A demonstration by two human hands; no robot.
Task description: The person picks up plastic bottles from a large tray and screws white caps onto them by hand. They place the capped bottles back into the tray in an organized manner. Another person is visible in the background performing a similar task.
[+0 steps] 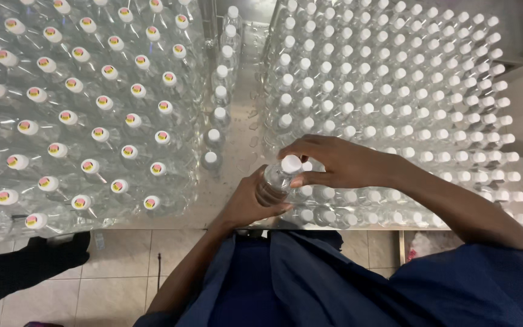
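Two hands meet on one clear bottle (276, 178): the left hand (250, 203) and the right hand (340, 162). Left of them stand several dozen sticker-capped bottles (80, 115), right several dozen plain white-capped bottles (394, 91), too many to count exactly; beyond them, a single row of bottles (219, 97), about eight.

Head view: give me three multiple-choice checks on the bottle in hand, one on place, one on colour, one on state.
1. Where do the sticker-capped bottles stand?
A. left block
B. right block
C. floor

2. What colour is the held bottle's cap?
A. blue
B. plain white
C. red

3. How is the bottle held?
A. lying loose on the table
B. left hand around its body, right hand at the cap
C. right hand alone

Answers:
1 A, the yellow-and-pink cap stickers show only on the left.
2 B, its top shows plain white.
3 B, both hands grip it above the steel table.
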